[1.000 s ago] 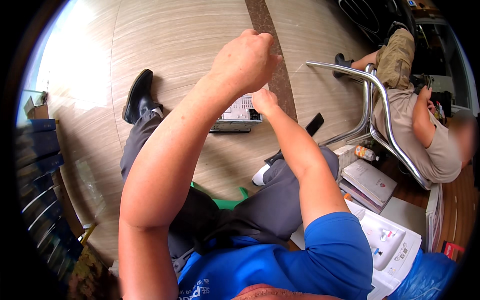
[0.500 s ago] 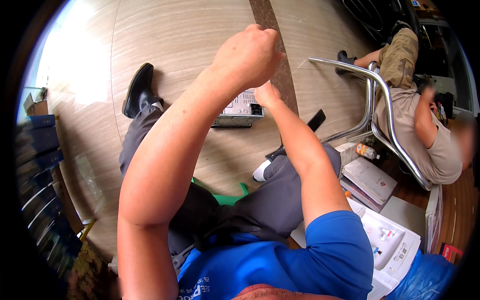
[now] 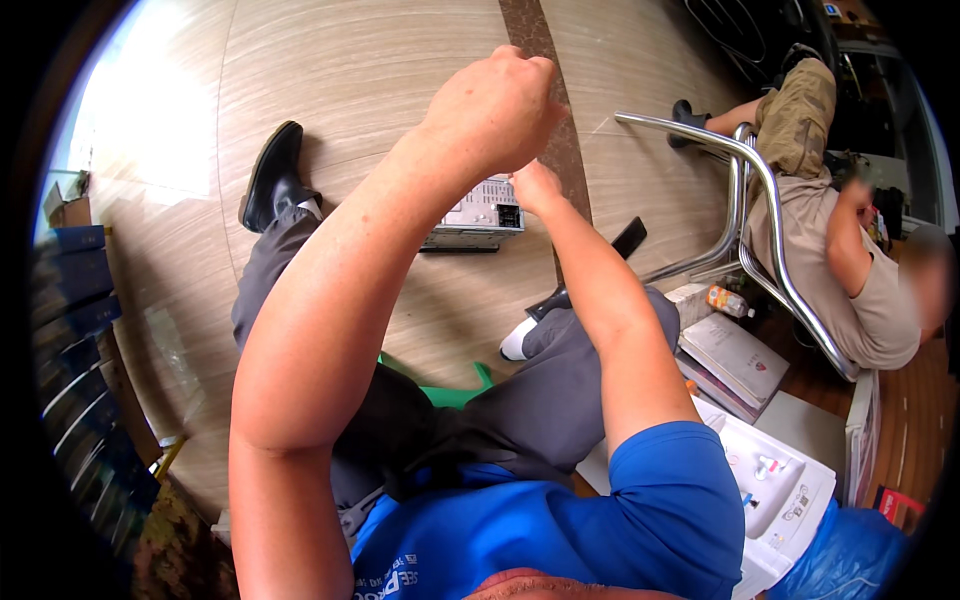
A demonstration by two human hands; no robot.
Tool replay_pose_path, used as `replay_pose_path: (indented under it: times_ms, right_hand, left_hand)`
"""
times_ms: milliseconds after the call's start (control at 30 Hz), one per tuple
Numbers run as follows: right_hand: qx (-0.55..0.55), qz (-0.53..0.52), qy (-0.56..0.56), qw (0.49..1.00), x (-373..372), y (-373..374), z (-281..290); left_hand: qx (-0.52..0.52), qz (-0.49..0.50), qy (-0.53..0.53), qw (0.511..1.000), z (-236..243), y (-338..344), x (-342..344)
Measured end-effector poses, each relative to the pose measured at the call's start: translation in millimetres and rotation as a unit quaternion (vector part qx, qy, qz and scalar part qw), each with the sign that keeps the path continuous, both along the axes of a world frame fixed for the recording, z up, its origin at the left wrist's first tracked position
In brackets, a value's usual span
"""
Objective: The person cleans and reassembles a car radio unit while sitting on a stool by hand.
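A silver metal-cased electronic unit (image 3: 478, 222) with slotted vents and a black connector sits low between my legs, partly covered by my left forearm. Above its far side my left hand (image 3: 495, 108) is closed like a fist, knuckles up. Whatever its fingers grip is hidden underneath. My right hand (image 3: 537, 187) is closed too, beside the unit's far right corner and just below the left hand. Its fingertips are tucked out of sight, so I cannot tell whether they touch the unit.
A chrome tube frame (image 3: 745, 155) stands to the right, with a seated person (image 3: 840, 240) beyond it. Below are a bottle (image 3: 730, 301), books (image 3: 735, 360) and a white plastic tray (image 3: 770, 490). Blue boxes (image 3: 80, 275) line the left. Under me shows a green stool (image 3: 455, 395).
Both hands keep nearly the same closed pose above the unit. The whole view has shifted very slightly, and nothing is visibly picked up or let go.
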State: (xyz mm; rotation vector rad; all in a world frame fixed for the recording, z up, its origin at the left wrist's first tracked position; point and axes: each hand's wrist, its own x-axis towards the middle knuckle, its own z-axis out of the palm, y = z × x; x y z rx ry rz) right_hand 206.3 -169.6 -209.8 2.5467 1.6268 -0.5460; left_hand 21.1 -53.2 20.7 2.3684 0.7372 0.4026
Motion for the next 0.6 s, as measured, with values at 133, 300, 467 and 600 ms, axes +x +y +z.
replay_pose_path:
  times_ms: [133,300,467,600]
  right_hand:
    - [-0.020,-0.002,-0.017,1.000,-8,3,10]
    - [-0.020,0.011,-0.032,0.999,-12,2,14]
    - [-0.030,0.007,-0.040,0.999,-14,4,15]
    - [-0.026,-0.015,-0.034,0.999,-15,4,15]
  left_hand:
    - [0.000,0.003,0.007,1.000,-1,0,-1]
    - [0.044,-0.006,-0.043,0.998,-9,-2,0]
    - [0.040,-0.006,-0.029,0.999,-12,-1,1]
    - [0.039,-0.009,-0.023,0.999,-13,-1,1]
